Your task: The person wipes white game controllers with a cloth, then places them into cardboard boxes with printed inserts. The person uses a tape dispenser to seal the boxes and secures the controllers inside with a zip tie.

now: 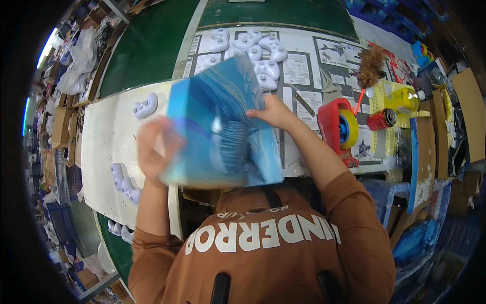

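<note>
In front of my chest is a glossy blue printed cardboard box (212,106), tilted and partly blurred. Its picture looks like a whale among pale wavy lines. My right hand (275,112) grips the box's right side, with the thumb lying on the printed face. At the opposite side, my left hand (157,150) is blurred; whether it touches or holds the box is unclear. Beyond the box, several white game controllers (265,70) lie bunched together, partly hidden by it. Another white controller (145,106) rests left of the box, and more controllers (125,184) lie nearer on that side.
On the right of the table stand a red tape dispenser (330,125), a drinks can (381,119) and a bottle of yellow liquid (402,100). A brown fluffy duster (371,68) lies behind them. Cardboard pieces (423,163) rise at the right edge. A narrow blade-like tool (305,104) lies nearby.
</note>
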